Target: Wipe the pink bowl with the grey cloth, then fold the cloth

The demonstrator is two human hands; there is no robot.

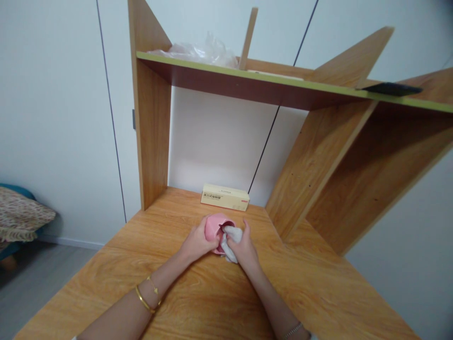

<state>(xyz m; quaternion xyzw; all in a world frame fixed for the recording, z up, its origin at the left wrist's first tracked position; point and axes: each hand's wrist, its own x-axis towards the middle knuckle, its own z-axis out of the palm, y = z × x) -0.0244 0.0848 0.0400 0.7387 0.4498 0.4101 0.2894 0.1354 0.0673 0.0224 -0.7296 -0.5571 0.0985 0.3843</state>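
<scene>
A pink, rounded, hollow container (214, 225) is tilted on its side with its opening toward the right. My left hand (198, 241) grips it from the left, the thumb at its lower rim. In my right hand (247, 248) is a crumpled pale grey cloth (231, 234), pinched at the mouth of the container. Part of the cloth reaches into the opening; how deep it goes is hidden. Both hands are just above the wooden desk (198, 293), near its middle.
Behind the hands lies a long cream cardboard box (225, 198) with printed lettering. A wooden shelf unit (226, 71) rises at the back, holding a clear plastic bag (208, 53) and a dark flat object (392, 89). A patterned cloth (23, 212) drapes over blue furniture at left.
</scene>
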